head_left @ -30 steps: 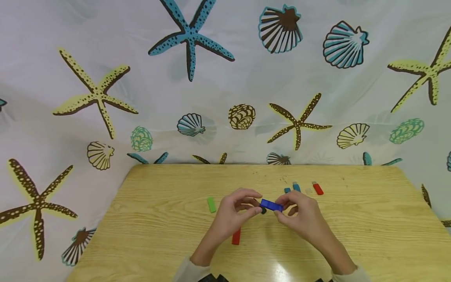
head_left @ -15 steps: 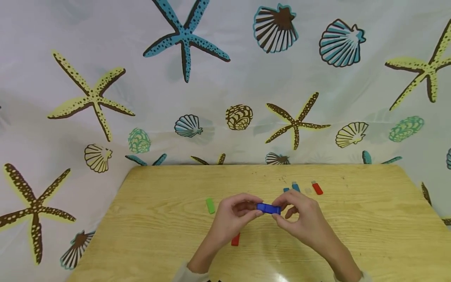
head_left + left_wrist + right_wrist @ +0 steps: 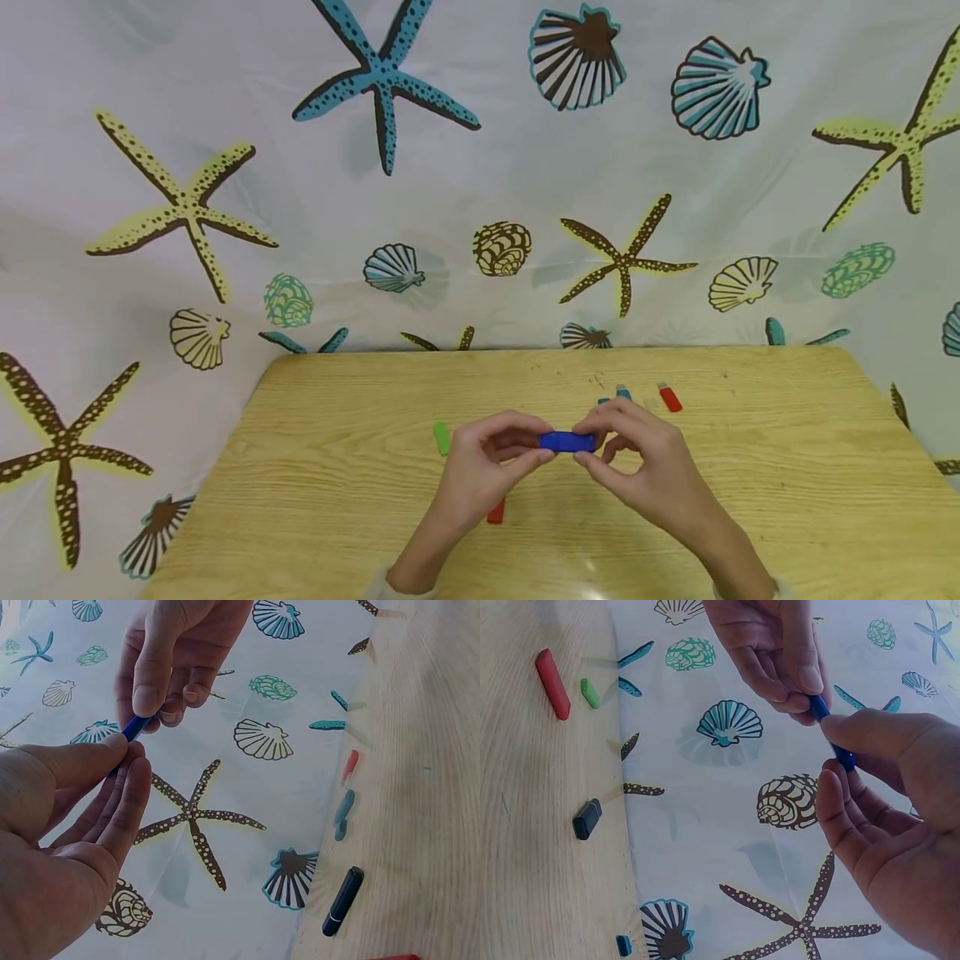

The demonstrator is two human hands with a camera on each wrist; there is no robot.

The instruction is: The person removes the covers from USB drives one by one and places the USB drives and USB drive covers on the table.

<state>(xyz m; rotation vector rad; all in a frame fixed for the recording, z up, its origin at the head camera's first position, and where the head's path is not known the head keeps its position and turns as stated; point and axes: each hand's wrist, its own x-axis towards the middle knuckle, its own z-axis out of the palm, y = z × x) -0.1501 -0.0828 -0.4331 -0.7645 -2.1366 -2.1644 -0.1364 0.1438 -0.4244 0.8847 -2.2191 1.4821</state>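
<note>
Before the surface's (image 3: 337, 500) far edge, left hand (image 3: 482, 467) and right hand (image 3: 647, 458) rightly pinched the seemingly light, stiff blue stick's (image 3: 567, 442) ends.

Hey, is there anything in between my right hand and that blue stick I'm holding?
Nothing visible. Your right hand pinches one end of the blue stick directly, and your left hand pinches the other; the green stick lies apart on the table.

In the head view, the left hand (image 3: 480, 471) and right hand (image 3: 648, 458) partly covered the glossy blue oblong stick (image 3: 567, 442). Below left of it, a red flat bar (image 3: 496, 511) was partly hidden; above right of it, a teal metal-tipped stick (image 3: 623, 392) likewise.
</note>
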